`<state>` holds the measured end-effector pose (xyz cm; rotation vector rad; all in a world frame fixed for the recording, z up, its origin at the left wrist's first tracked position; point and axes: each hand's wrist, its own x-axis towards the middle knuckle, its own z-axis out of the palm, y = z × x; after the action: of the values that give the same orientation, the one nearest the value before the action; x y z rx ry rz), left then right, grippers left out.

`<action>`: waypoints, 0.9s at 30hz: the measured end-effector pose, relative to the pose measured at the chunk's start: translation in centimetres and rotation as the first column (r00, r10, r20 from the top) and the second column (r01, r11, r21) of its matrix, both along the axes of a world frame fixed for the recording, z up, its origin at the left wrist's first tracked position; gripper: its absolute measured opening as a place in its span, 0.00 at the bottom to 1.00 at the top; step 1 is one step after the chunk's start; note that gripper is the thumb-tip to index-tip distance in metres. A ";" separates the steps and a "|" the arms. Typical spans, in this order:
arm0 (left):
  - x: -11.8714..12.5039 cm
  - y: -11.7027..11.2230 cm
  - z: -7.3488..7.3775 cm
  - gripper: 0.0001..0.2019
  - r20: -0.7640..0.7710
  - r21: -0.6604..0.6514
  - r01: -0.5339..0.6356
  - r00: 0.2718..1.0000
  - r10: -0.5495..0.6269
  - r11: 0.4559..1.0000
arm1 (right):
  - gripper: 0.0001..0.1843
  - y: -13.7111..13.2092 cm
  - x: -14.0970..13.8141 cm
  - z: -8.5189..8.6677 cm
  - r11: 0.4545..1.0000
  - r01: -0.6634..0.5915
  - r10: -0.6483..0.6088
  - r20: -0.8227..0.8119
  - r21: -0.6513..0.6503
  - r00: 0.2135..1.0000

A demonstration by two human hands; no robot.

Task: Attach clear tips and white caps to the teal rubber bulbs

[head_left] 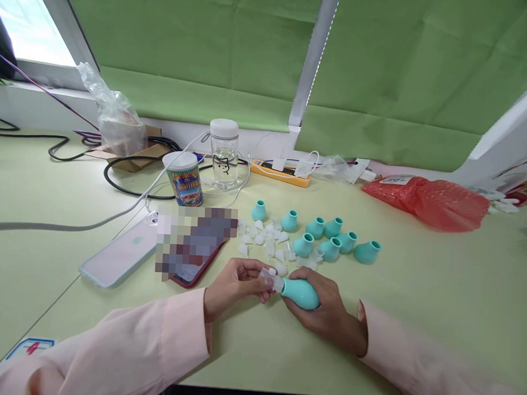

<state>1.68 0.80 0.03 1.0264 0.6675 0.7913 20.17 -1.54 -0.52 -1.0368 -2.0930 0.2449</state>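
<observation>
My right hand (328, 307) is wrapped round a turquoise rubber bulb (301, 293), its neck pointing left. Between the fingers of my left hand (241, 288) is a small translucent plastic nozzle (271, 279), its end right at the bulb's neck. Whether it sits inside the neck I cannot tell. Behind my hands lies a loose heap of small translucent and white plastic pieces (261, 236). Several more turquoise bulbs (304, 245) stand beyond and to the right of it, mostly with their open necks up.
Left of my hands lie a phone in a red case (203, 247) and a pale phone (121, 252). Behind them stand a noodle cup (185, 181) and a clear bottle (224, 157). White and black cables, an orange power strip (280, 173) and a red plastic bag (426, 200) line the back.
</observation>
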 end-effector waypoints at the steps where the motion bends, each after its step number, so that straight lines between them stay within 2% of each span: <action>1: 0.0 0.0 0.0 0.13 -0.011 0.005 -0.011 1.000 0.011 1.000 | 0.10 -0.1 -0.1 -0.1 1.000 0.004 -0.004 -0.007 -0.023 1.000; 9: 0.2 -0.2 0.8 0.15 -0.086 0.077 -0.035 0.995 0.041 0.996 | 0.09 -0.3 -0.6 -0.3 0.993 0.047 -0.055 -0.075 -0.111 0.996; 14: 0.4 -0.4 0.7 0.14 -0.119 0.130 -0.064 0.990 0.079 0.989 | 0.09 -0.4 -1.1 0.2 0.960 0.032 -0.073 -0.137 -0.280 0.988; 18: 0.2 -0.6 0.5 0.14 -0.110 0.176 -0.060 0.991 0.080 0.983 | 0.10 -0.6 -1.5 0.6 0.909 -0.014 -0.097 -0.245 -0.416 0.965; 20: 0.1 -0.7 0.6 0.13 -0.126 0.218 -0.060 0.988 0.089 0.974 | 0.12 -0.6 -1.6 0.6 0.865 -0.049 -0.113 -0.287 -0.500 0.951; 22: 0.0 -0.8 0.8 0.13 -0.157 0.283 -0.057 0.982 0.105 0.957 | 0.14 -0.5 -1.6 0.7 0.795 -0.093 -0.137 -0.327 -0.599 0.935; 24: 0.0 -0.8 0.9 0.13 -0.195 0.353 -0.044 0.973 0.119 0.935 | 0.16 -0.5 -1.6 0.8 0.672 -0.160 -0.173 -0.363 -0.723 0.916; 27: -0.1 -0.9 0.9 0.12 -0.250 0.434 -0.022 0.957 0.144 0.901 | 0.20 -0.6 -1.6 1.1 0.449 -0.276 -0.228 -0.408 -0.850 0.884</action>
<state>1.58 -0.10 0.96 1.5397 0.7999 0.9008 18.59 -2.13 0.61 -1.3289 -1.4188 1.6293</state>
